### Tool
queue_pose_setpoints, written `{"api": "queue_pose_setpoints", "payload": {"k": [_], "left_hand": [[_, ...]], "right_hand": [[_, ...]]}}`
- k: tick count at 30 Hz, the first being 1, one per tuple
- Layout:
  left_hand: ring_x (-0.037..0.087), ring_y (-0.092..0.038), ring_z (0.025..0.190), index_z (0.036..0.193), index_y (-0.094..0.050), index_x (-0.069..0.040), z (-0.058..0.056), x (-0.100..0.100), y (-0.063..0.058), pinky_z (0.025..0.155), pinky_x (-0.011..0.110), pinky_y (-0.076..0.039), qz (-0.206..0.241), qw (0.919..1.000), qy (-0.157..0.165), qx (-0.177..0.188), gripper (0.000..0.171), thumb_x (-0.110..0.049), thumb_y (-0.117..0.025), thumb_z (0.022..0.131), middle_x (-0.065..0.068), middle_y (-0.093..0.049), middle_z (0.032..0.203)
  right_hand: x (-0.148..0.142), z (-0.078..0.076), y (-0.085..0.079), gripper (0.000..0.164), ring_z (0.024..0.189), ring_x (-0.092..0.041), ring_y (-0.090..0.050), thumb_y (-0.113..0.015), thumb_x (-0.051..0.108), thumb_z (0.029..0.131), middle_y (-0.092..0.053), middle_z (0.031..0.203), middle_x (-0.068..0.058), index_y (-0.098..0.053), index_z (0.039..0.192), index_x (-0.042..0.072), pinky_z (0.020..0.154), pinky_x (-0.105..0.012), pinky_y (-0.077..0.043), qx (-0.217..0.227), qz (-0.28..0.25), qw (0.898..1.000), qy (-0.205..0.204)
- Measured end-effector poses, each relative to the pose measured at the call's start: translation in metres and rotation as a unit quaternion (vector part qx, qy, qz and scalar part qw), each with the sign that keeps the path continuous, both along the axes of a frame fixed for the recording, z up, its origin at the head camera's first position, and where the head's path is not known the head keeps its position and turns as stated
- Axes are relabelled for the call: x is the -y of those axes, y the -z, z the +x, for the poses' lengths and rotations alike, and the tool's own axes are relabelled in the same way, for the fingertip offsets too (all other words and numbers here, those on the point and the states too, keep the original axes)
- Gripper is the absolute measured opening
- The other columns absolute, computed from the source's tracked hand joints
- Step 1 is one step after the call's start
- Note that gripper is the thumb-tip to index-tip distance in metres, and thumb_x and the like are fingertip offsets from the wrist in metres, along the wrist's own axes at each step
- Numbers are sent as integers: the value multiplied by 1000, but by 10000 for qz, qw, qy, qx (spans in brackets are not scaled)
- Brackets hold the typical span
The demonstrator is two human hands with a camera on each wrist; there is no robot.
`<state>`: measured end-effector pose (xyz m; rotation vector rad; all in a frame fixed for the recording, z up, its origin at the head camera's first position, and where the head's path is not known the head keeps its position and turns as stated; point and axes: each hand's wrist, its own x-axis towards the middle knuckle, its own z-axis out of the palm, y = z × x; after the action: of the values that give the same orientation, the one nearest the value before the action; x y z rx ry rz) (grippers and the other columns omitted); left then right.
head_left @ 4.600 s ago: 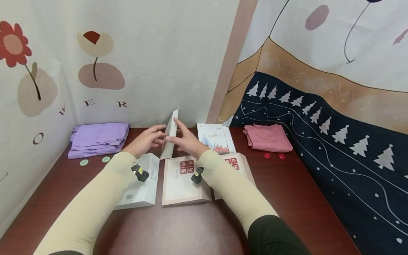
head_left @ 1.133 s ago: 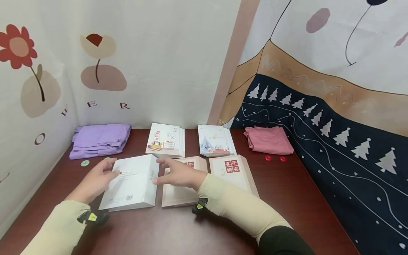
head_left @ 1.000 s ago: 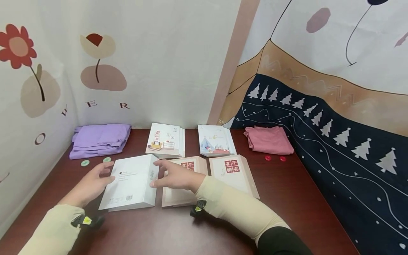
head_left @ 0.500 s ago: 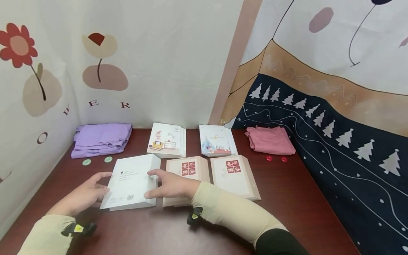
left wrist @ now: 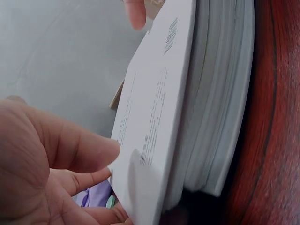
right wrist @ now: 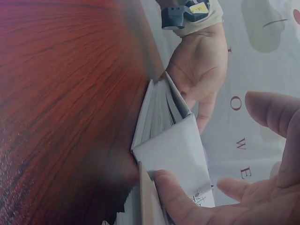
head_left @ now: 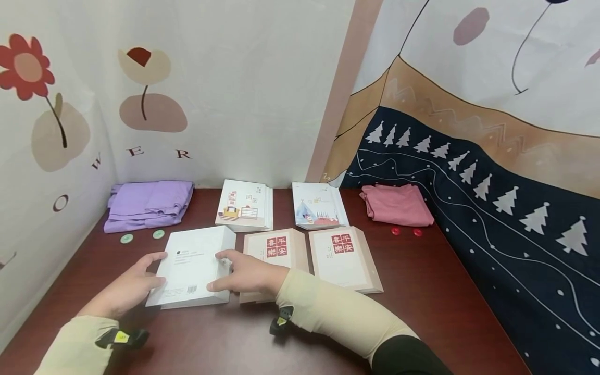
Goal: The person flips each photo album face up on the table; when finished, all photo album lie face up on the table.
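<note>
A thick white book (head_left: 187,265) lies flat at the front left, its barcode side up and its spine facing right. My left hand (head_left: 128,286) is at its left edge, thumb over the cover and other fingers reaching under the cover's edge, partly hidden by it. On the opposite side my right hand (head_left: 248,273) spans the spine, index finger and thumb spread apart. In the right wrist view, one fingertip overlaps the white spine (right wrist: 173,150). Right beside stands a cream book (head_left: 276,260) with red characters, partly covered by my right hand.
Another cream book (head_left: 344,260) lies further right. Two white illustrated books (head_left: 244,203) lie in the back row. A folded purple cloth (head_left: 150,203) and green buttons (head_left: 126,238) are at left; a folded pink cloth (head_left: 397,204) and red buttons (head_left: 396,230) at right.
Both hands have left the back illustrated book, which stood upright between them and now lies flat. They moved to the white book's sides, then slid nearer along it; the white book stays put.
</note>
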<state>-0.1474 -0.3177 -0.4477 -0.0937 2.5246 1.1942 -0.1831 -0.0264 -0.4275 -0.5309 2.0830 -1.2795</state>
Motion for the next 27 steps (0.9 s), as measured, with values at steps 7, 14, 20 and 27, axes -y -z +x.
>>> {"api": "queue_pose_setpoints", "payload": {"k": [7,14,20,27], "left_hand": [[41,-59,114,162,-10,11,0,-2,-7,90,47,-51,-35,9999,-77,91,74,-6,-50,102,42,-43,139],[39,-60,117,164,-2,7,2,5,-10,76,31,-57,561,9981,-257,-72,74,-2,-46,105,45,-37,144],[17,-71,98,165,2,4,4,6,-20,74,34,-62,1065,9930,-348,-380,73,-3,-43,108,48,-40,144],[11,-71,85,165,-9,-6,9,0,-30,68,33,-62,1976,9742,-430,-999,69,2,-46,107,23,-61,120]], "right_hand": [[-1,0,0,77,72,-21,-67,-85,21,88,-64,119,-11,-49,155,19,66,-30,-57,223,-129,9995,156],[-3,-3,4,73,110,-14,-69,-84,23,89,-60,147,-10,-51,154,20,91,-24,-55,-195,-286,9993,145],[-1,-3,-1,69,138,-11,-54,-84,29,89,-59,153,-2,-55,152,24,115,-25,-40,-850,-290,9959,96],[0,-1,-2,70,120,-9,-67,-83,22,90,-58,152,-8,-53,153,17,114,-26,-45,-747,-475,9961,-47]]}}
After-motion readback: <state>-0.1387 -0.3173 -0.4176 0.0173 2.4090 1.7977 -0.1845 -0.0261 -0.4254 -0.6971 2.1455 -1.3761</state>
